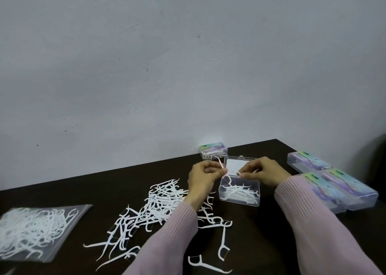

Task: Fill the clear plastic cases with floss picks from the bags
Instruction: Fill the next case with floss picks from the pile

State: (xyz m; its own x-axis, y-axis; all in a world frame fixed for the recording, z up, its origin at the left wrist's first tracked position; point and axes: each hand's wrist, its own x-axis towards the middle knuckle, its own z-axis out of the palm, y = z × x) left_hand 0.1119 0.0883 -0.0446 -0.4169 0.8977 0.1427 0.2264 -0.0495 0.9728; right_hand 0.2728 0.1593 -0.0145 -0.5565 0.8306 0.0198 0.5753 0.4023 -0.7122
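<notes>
Dark table (261,243) against a pale grey wall is where I work, and the open case (239,193) sits right under my two hands. My left hand (201,176) pinches one floss pick (221,166) by its middle, fingers curled round it. The pick's long axis runs steeply, thin tail up toward the wall and head dipping down over the case's near-left corner. My right hand (262,171) pinches a second pick (249,173) that lies nearly level, across the case's back edge by the raised lid. Both picks are above the case, so I judge the coming move is simply downward: lower and release. The left pick is nearer the opening. A loose pile of picks (158,203) lies left of the case, a bag of picks (35,228) farther left, and closed cases (338,187) to the right.
</notes>
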